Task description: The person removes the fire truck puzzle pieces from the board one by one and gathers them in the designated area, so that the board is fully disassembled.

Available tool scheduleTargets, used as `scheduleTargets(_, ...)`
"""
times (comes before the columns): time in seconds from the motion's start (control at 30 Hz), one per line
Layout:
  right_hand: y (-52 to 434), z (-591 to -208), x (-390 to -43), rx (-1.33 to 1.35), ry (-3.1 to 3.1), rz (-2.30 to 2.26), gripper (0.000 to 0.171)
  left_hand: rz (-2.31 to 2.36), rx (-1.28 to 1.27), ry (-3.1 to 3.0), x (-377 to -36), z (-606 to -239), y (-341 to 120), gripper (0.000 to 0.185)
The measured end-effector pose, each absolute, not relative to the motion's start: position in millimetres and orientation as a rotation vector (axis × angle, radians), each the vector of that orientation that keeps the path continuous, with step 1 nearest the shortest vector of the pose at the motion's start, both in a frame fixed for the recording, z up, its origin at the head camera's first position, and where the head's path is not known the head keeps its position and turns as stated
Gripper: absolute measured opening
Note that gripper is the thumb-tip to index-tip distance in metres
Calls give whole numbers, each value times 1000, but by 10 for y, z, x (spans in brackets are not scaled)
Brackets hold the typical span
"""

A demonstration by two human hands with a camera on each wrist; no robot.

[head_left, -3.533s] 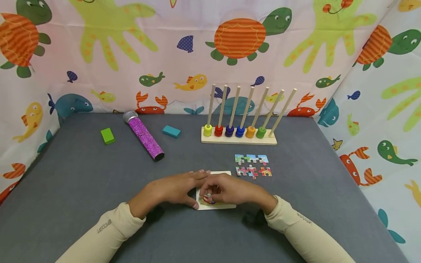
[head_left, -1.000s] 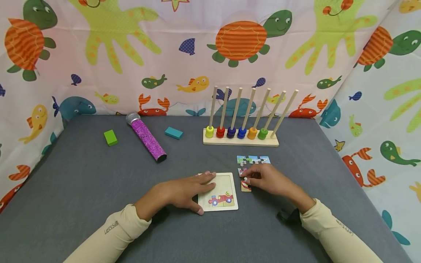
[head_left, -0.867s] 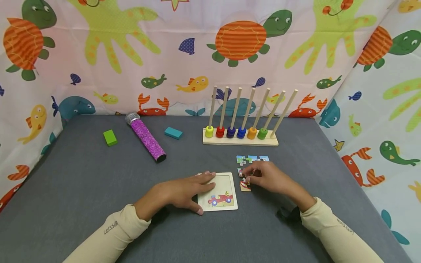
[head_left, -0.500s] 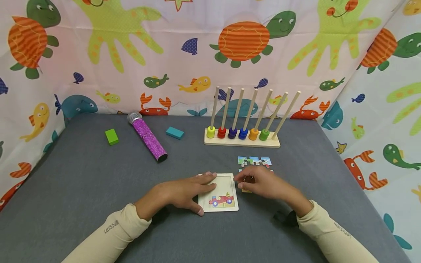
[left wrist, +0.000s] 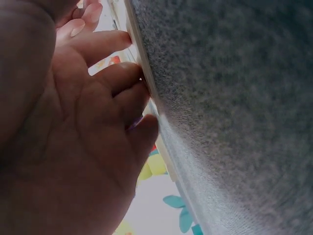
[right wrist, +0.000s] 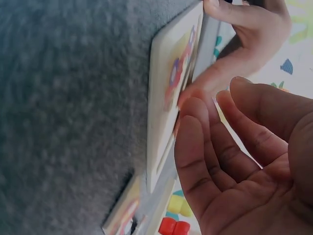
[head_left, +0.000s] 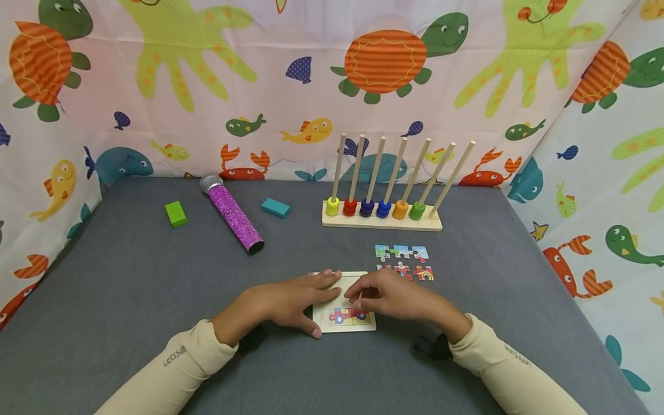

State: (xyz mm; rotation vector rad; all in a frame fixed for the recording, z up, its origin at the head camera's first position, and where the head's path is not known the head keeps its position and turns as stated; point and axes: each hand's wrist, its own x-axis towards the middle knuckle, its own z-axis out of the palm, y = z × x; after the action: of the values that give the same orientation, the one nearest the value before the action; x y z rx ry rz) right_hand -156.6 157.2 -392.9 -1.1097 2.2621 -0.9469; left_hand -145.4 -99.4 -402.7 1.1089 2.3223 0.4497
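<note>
Wooden puzzle board (head_left: 332, 324) lies flat on the grey table (head_left: 129, 276), left hand (head_left: 282, 301) pressing its left edge with straight fingers. Right hand (head_left: 394, 297) hovers over the board's right side, fingers curled; whether it pinches a piece cannot be told. Sleeve lettering is unreadable.

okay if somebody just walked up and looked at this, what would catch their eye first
Probably the two hands meeting over the small pale wooden puzzle tray at the near middle of the grey table: the left hand lies on its left edge, the right hand reaches over its right side. Behind them, a wooden rack of seven upright rods with coloured rings stands at the back, and a glittery purple toy microphone lies to its left.
</note>
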Motion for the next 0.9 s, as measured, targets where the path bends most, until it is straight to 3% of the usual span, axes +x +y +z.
scheduleTargets(0.9,1461,-4045,-1532,-1142,2263,-918,17,478,1139,2325,-1460,-4031,-988,86)
